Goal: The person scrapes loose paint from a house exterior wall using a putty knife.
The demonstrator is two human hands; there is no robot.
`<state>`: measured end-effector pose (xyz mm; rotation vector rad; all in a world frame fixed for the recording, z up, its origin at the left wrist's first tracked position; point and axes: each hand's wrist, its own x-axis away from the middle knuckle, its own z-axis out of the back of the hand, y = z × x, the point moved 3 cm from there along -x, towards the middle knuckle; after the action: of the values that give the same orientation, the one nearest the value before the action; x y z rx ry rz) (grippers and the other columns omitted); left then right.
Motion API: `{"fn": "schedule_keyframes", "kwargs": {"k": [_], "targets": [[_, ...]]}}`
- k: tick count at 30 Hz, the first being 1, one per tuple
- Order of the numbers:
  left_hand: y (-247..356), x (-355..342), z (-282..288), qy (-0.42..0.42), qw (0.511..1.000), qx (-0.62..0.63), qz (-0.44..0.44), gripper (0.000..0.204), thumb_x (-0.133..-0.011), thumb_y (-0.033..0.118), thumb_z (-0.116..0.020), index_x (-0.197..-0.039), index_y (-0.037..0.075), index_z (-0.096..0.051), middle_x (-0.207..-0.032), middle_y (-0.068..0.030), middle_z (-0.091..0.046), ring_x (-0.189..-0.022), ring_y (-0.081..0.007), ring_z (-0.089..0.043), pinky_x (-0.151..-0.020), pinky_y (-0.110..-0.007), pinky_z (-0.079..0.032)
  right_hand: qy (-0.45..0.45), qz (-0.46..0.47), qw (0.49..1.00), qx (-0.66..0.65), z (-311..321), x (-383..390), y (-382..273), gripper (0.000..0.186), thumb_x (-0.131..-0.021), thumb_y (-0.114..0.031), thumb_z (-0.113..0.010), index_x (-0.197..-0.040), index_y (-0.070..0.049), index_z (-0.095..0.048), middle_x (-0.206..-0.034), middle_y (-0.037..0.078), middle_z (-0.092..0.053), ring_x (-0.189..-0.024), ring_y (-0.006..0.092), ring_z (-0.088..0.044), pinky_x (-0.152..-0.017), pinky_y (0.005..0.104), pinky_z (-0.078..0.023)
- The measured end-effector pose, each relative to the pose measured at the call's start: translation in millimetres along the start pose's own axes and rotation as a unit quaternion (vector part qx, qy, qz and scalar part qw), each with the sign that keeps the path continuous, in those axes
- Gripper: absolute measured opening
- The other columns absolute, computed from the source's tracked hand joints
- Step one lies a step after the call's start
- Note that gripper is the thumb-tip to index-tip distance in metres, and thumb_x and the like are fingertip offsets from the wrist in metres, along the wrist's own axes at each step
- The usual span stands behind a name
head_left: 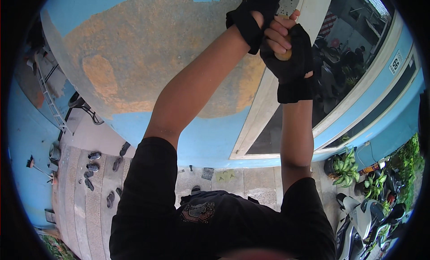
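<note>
My left hand, in a black fingerless glove, is raised against the wall at the top of the head view, beside the white window frame; its fingers are hidden. My right hand, gloved the same way, is closed round a tan, wooden-looking handle, just below and right of my left hand. The handle's far end is hidden by my hands. Around them the pale blue wall has a big rough grey-and-orange patch, with small dark specks near my hands.
A dark glass window fills the upper right. Below stand potted plants and parked scooters on the right. Several sandals lie on the paving. A ladder leans at the left, near a broom.
</note>
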<state>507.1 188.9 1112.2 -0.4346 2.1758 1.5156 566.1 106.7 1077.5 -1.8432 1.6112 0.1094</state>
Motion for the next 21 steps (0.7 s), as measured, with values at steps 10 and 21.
{"fn": "schedule_keyframes", "kwargs": {"k": [10,21], "targets": [[-105.0,139.6,19.6,0.392,0.908,-0.146,0.026,0.05,-0.104,0.052,-0.052,-0.117,0.005,-0.063,-0.102,-0.0102,-0.071,-0.082,-0.0212,-0.072,-0.075,-0.033,-0.057,-0.058,-0.076,0.984,-0.15,30.4,65.3,46.5,0.018,-0.107,-0.013,-0.04,-0.094,-0.003,-0.048,-0.076,0.004,-0.044,-0.052,0.0115,-0.043,-0.044,0.0258,-0.04],[-120.1,213.0,9.5,0.371,0.916,-0.15,-0.005,0.044,-0.105,0.043,-0.055,-0.113,0.0,-0.061,-0.102,-0.0213,-0.074,-0.082,-0.025,-0.074,-0.076,-0.034,-0.059,-0.04,-0.05,0.995,-0.07,21.1,-5.1,61.1,0.044,-0.106,-0.011,-0.045,-0.148,0.0,-0.038,-0.077,0.001,-0.047,-0.055,0.0094,-0.043,-0.045,0.0245,-0.037]]}}
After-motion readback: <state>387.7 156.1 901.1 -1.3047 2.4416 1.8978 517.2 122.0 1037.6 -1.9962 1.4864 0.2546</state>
